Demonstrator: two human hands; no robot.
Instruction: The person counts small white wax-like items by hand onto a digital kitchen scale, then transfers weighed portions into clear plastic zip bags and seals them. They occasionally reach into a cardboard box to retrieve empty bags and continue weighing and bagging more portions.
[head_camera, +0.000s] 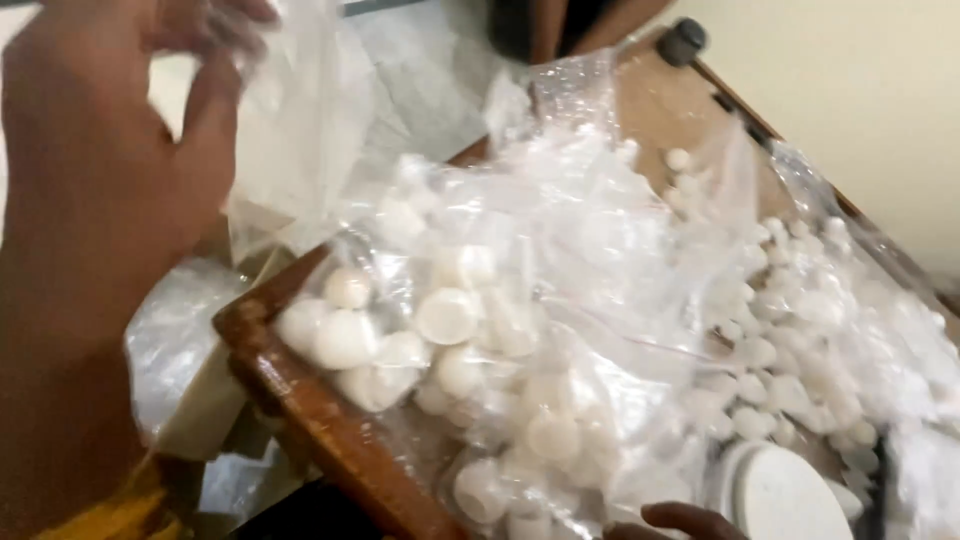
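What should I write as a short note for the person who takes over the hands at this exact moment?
Left hand: raised, fingers pinching the top of a clear plastic bag.
Right hand: only fingertips show at the bottom edge, beside a white round lid; its grip cannot be told.
Several clear bags of small white caps lie on the wooden table, and more caps lie to the right.
The held bag looks empty; the other bags are filled.
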